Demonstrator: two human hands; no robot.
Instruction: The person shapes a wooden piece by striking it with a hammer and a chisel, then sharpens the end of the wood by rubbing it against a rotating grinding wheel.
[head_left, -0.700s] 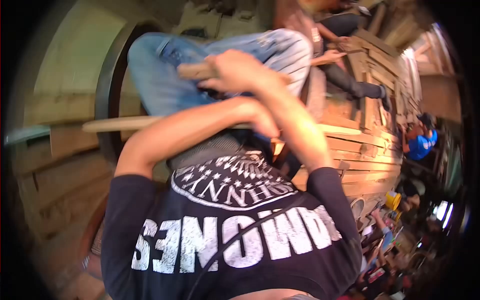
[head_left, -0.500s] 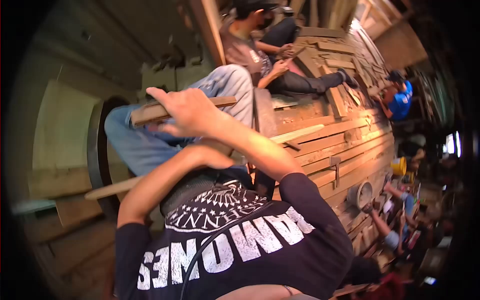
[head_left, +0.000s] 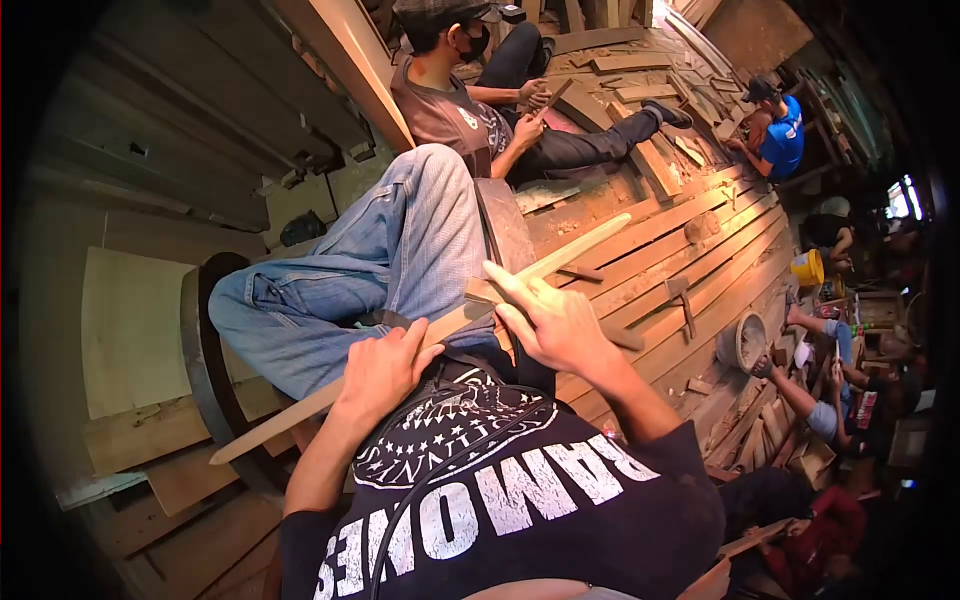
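A long pale wooden slat point(head_left: 580, 245) lies slantwise across my lap, over my blue jeans point(head_left: 390, 250). My left hand point(head_left: 385, 368) is closed around the slat near its middle. Just up the slat, my right hand point(head_left: 555, 322) holds a small wooden block point(head_left: 483, 291) against it, fingers stretched along the wood. The slat's lower end point(head_left: 235, 447) sticks out past my left knee. My black printed T-shirt point(head_left: 520, 500) fills the bottom of the view.
I sit on a floor of wooden planks point(head_left: 700, 250). Close ahead sits a person in a brown shirt point(head_left: 445, 105), also handling wood. A person in blue point(head_left: 782, 140) crouches farther off. A hammer point(head_left: 683, 300), a round bowl point(head_left: 745, 342) and a yellow bucket point(head_left: 806, 266) stand right.
My right hand, raised high with the wooden block before, has come down onto the slat. My left hand now grips the slat in plain view. The view has swung down and right.
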